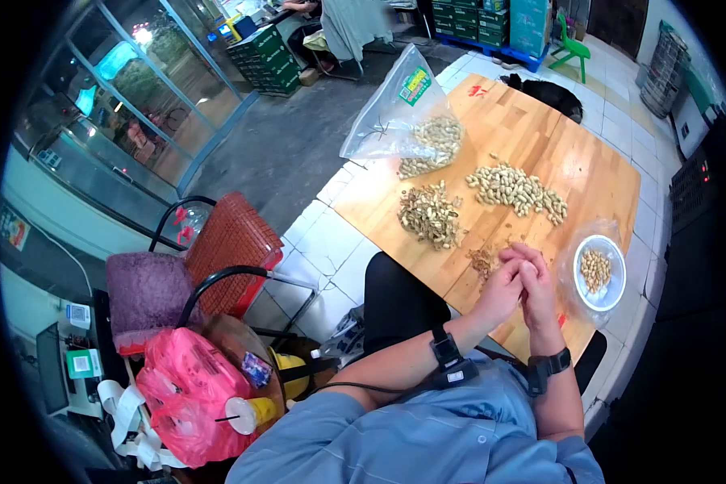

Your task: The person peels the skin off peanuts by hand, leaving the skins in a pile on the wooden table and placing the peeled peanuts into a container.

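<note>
Over the near edge of the wooden table [597,173], my left hand [500,292] and my right hand [538,282] are pressed together, fingers closed. Whatever lies between them is hidden. Reddish-brown skins [484,260] lie just left of my hands. Beyond these sits a heap of empty shells [429,216], and farther to the right a pile of unshelled peanuts [515,189]. A clear plastic bag [387,117] with more peanuts stands at the table's left edge. To the right of my hands, a white bowl [618,278] holds shelled peanuts [595,270].
Red chair [230,250] and purple cushion [149,294] stand to the left, near a pink bag [194,387] and a yellow cup [250,414]. A black animal [552,97] lies behind the table. Another person sits in the background beside green boxes [264,60].
</note>
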Demonstrator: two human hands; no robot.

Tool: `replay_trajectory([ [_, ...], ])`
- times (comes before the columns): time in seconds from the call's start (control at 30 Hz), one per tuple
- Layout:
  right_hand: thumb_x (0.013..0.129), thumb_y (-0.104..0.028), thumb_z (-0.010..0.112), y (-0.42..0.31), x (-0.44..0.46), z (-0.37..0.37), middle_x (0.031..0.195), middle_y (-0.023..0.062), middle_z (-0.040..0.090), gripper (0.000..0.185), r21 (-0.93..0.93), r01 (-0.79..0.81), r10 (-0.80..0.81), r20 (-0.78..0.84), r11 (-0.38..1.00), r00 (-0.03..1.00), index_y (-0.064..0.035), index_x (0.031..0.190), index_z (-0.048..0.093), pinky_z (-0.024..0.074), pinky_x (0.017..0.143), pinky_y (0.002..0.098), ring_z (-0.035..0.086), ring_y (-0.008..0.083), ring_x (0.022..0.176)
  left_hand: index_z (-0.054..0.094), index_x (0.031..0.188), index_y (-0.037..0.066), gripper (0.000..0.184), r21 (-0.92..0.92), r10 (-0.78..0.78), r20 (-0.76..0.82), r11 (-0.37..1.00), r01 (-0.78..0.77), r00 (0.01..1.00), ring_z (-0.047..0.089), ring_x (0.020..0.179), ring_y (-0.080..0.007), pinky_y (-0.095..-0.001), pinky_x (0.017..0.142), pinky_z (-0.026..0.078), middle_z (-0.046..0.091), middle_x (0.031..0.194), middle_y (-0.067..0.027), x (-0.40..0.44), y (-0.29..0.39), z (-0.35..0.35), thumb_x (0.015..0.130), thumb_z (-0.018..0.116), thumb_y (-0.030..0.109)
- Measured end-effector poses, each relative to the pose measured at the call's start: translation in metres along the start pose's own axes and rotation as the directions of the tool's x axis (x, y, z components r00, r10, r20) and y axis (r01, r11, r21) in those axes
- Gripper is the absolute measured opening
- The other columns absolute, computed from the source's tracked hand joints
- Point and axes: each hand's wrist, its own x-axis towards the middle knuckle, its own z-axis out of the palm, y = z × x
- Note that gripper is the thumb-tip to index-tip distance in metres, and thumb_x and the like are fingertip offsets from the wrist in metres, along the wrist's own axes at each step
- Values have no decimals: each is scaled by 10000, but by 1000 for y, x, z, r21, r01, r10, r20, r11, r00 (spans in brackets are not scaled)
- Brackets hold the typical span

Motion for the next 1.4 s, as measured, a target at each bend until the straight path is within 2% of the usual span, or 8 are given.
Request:
replay_trajectory([
  [0.17, 971, -179, 589, 18, 8, -4, 1127, 117, 656, 295, -192, -91, 72, -101, 977, 992, 30, 1173, 636, 466, 935, 304, 594, 193, 1054, 611, 1042, 42, 206, 57, -66, -122, 996, 73, 990, 571, 748, -72, -220, 613, 463, 609, 869, 4, 1, -7, -4, 1028, 460, 182],
  [0.27, 963, -182, 597, 20, 4, 5, 1072, 93, 662, 263, 3, -139, 138, -130, 990, 982, 21, 1120, 655, 481, 862, 276, 599, 164, 988, 611, 1045, 46, 207, 52, -69, -134, 996, 77, 989, 568, 738, -65, -215, 605, 461, 605, 866, 8, 1, -15, -6, 1029, 459, 186],
  [0.43, 1004, -238, 537, 22, 4, -1, 1076, 128, 674, 298, 27, -119, 121, -102, 993, 987, -18, 1204, 559, 517, 772, 242, 627, 148, 914, 612, 1029, 66, 213, -52, -119, -83, 992, 115, 989, 541, 680, -49, -208, 550, 437, 587, 821, 22, 7, -12, -6, 1032, 472, 227],
  [0.63, 1008, -239, 528, 29, 3, -3, 1084, 132, 670, 286, 71, -111, 117, -99, 991, 988, -25, 1194, 567, 520, 750, 234, 626, 152, 932, 628, 1010, 57, 220, 110, -118, -65, 986, 125, 991, 518, 597, -57, -215, 510, 409, 573, 735, 28, 6, -21, -23, 1015, 512, 244],
  [0.77, 1033, -295, 458, 16, -1, 8, 1041, 99, 680, 322, 34, -186, 187, -50, 982, 981, -25, 1131, 603, 433, 533, 182, 542, 51, 650, 622, 983, 32, 199, 104, -167, -61, 979, 173, 984, 550, 611, -77, -229, 539, 446, 590, 733, 6, -2, 2, -29, 1002, 533, 209],
  [0.8, 1039, -356, 419, 23, 1, 13, 999, 79, 686, 404, 69, -215, 221, -89, 974, 971, -15, 1117, 622, 344, 450, 178, 433, 25, 536, 622, 973, 35, 196, 113, -148, -61, 981, 154, 987, 552, 613, -78, -231, 542, 449, 591, 733, 4, -2, -2, -32, 1001, 535, 209],
  [1.03, 1041, -367, 376, 30, 3, 23, 713, -37, 556, 470, 200, -272, 286, -43, 941, 957, 16, 1131, 633, 295, 435, 174, 354, 13, 496, 627, 915, 51, 202, 32, -187, -98, 981, 191, 977, 592, 600, -102, -243, 524, 479, 610, 706, -6, -2, -6, -48, 988, 565, 229],
  [1.4, 1044, -336, 362, 40, 1, 21, 876, 27, 661, 458, 258, -300, 310, 2, 918, 951, 21, 1163, 625, 295, 446, 162, 378, 14, 518, 624, 990, 63, 191, 26, -182, -103, 982, 186, 978, 586, 663, -100, -242, 596, 489, 608, 769, 4, -10, -4, -53, 986, 571, 246],
])
